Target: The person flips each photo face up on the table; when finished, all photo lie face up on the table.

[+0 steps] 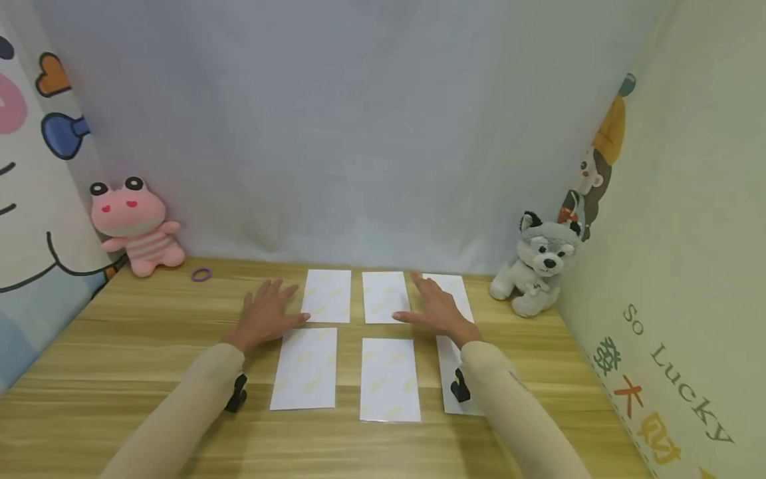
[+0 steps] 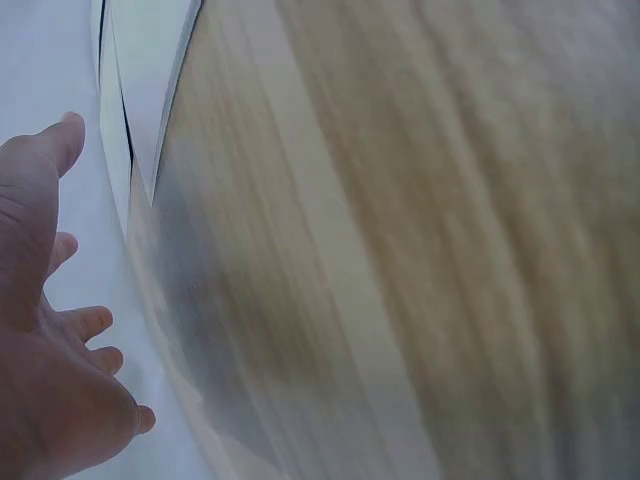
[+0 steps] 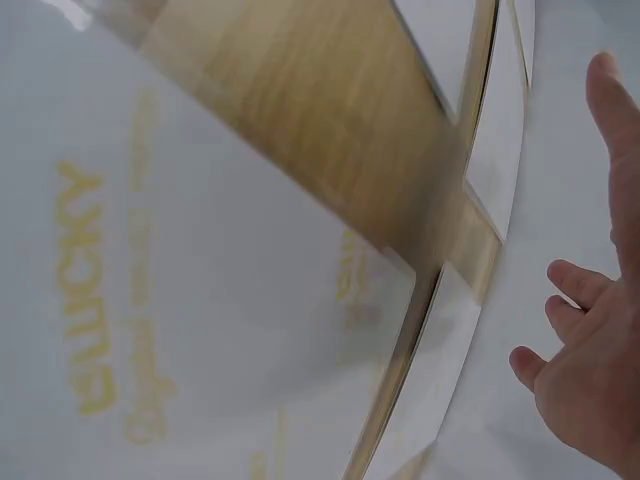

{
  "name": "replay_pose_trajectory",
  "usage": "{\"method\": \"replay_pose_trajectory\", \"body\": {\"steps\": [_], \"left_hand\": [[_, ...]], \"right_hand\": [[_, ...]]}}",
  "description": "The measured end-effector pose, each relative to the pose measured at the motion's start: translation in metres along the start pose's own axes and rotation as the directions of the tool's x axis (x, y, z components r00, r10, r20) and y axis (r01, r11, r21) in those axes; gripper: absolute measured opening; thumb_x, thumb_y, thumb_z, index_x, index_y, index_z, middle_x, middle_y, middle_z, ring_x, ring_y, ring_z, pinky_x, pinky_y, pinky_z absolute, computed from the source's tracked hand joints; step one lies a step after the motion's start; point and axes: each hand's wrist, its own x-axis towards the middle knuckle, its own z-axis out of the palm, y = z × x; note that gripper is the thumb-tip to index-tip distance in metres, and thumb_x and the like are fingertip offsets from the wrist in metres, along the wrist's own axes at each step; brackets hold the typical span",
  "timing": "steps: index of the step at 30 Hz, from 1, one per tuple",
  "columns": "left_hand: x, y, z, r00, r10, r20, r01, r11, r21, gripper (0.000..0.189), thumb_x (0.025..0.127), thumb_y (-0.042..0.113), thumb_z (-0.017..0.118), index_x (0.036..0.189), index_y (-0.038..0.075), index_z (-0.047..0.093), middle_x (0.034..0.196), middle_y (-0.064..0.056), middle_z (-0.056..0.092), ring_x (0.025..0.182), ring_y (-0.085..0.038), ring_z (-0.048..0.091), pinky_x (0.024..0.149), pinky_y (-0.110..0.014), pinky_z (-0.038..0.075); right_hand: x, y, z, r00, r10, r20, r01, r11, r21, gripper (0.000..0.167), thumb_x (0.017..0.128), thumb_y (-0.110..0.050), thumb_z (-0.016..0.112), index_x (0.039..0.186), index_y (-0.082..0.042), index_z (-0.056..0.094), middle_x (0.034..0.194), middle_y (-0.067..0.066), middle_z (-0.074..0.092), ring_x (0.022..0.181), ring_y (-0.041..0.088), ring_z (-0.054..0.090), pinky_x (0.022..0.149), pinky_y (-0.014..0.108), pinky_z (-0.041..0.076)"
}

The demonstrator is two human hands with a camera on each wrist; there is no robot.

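White rectangular sheets with faint yellow print lie on the wood-grain table in two rows of three. The back row has a left sheet, a middle sheet and a right sheet. In front are a left sheet, a middle sheet and a right sheet partly hidden by the right forearm. My left hand, fingers spread, is beside the left sheets, its thumb overlapping the back one's edge. With fingers extended, my right hand hovers over the back right sheet. Neither hand holds anything.
A pink frog plush sits at the back left, near a purple ring. At the back right is a grey husky plush. A pale curtain hangs behind the table, with printed panels at both sides.
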Motion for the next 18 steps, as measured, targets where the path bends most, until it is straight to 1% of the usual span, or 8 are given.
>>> {"method": "replay_pose_trajectory", "body": {"steps": [5, 9, 13, 15, 18], "left_hand": [[0.004, 0.003, 0.003, 1.0, 0.021, -0.005, -0.021, 1.0, 0.009, 0.071, 0.094, 0.049, 0.061, 0.148, 0.006, 0.046, 0.157, -0.031, 0.03, 0.146, -0.054, 0.022, 0.11, -0.078, 0.016], [0.009, 0.006, 0.004, 0.999, 0.051, -0.017, -0.051, 0.999, 0.016, 0.068, 0.094, 0.047, 0.061, 0.146, 0.005, 0.049, 0.155, -0.032, 0.034, 0.143, -0.056, 0.027, 0.108, -0.078, 0.021], [0.015, 0.008, 0.01, 0.997, 0.07, -0.01, -0.07, 0.997, 0.011, 0.069, 0.094, 0.048, 0.061, 0.146, 0.004, 0.048, 0.153, -0.031, 0.036, 0.142, -0.055, 0.03, 0.108, -0.077, 0.023], [0.017, 0.011, 0.012, 0.998, 0.067, 0.002, -0.067, 0.998, 0.008, 0.07, 0.093, 0.048, 0.061, 0.146, 0.004, 0.048, 0.153, -0.031, 0.037, 0.142, -0.054, 0.03, 0.108, -0.076, 0.023], [0.018, 0.015, 0.013, 0.998, 0.055, 0.013, -0.055, 0.998, 0.013, 0.069, 0.094, 0.048, 0.062, 0.146, 0.004, 0.048, 0.153, -0.03, 0.037, 0.142, -0.053, 0.03, 0.109, -0.075, 0.024]], "right_hand": [[0.009, -0.01, 0.005, 0.999, -0.05, -0.009, 0.05, 0.999, 0.016, 0.094, 0.089, -0.054, 0.068, 0.16, -0.012, 0.022, 0.162, 0.013, 0.033, 0.149, 0.039, 0.029, 0.115, 0.065, 0.027], [0.019, -0.019, 0.01, 0.995, -0.089, -0.033, 0.089, 0.996, 0.011, 0.094, 0.088, -0.052, 0.071, 0.158, -0.01, 0.026, 0.159, 0.015, 0.038, 0.145, 0.041, 0.036, 0.113, 0.064, 0.032], [0.028, -0.027, 0.016, 0.996, -0.084, -0.035, 0.085, 0.996, 0.008, 0.097, 0.085, -0.054, 0.074, 0.158, -0.01, 0.028, 0.158, 0.015, 0.039, 0.146, 0.039, 0.037, 0.115, 0.06, 0.032], [0.031, -0.032, 0.018, 0.996, -0.079, -0.031, 0.079, 0.997, 0.012, 0.098, 0.083, -0.054, 0.075, 0.158, -0.012, 0.028, 0.158, 0.015, 0.039, 0.146, 0.038, 0.036, 0.116, 0.06, 0.031], [0.04, -0.039, 0.023, 0.995, -0.098, -0.031, 0.097, 0.995, -0.008, 0.101, 0.081, -0.055, 0.077, 0.158, -0.012, 0.029, 0.156, 0.014, 0.043, 0.144, 0.037, 0.04, 0.115, 0.056, 0.034]]}}
